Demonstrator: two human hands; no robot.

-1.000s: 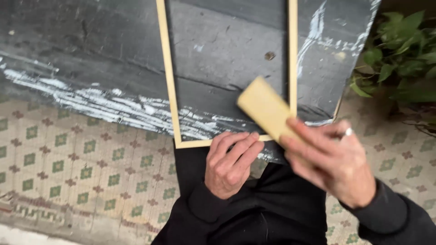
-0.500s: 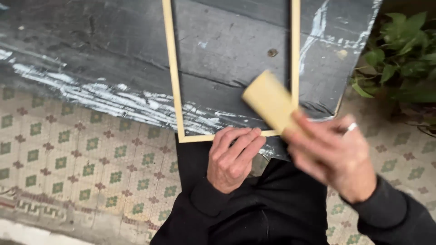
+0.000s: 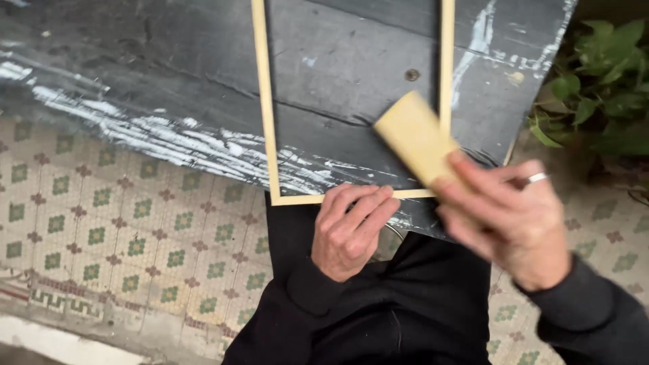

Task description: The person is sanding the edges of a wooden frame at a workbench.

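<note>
A thin pale wooden frame [image 3: 265, 115] lies on a dark paint-streaked board [image 3: 135, 81]. My left hand [image 3: 348, 230] rests on the frame's near rail, fingers curled over the board's edge, pinning it down. My right hand [image 3: 514, 216], with a ring on one finger, grips a tan rectangular block [image 3: 414, 135] and holds it just above the frame's right rail near the lower right corner. The hand is motion-blurred. Both arms are in dark sleeves.
The board sits over a patterned tile floor [image 3: 115, 230] with green and red motifs. A leafy green plant [image 3: 605, 94] stands at the right, close to the board's edge. A round knot or screw head [image 3: 412, 75] shows on the board inside the frame.
My right hand has shifted the tan block slightly along the frame's right rail, back and forth. My left hand stays on the near rail.
</note>
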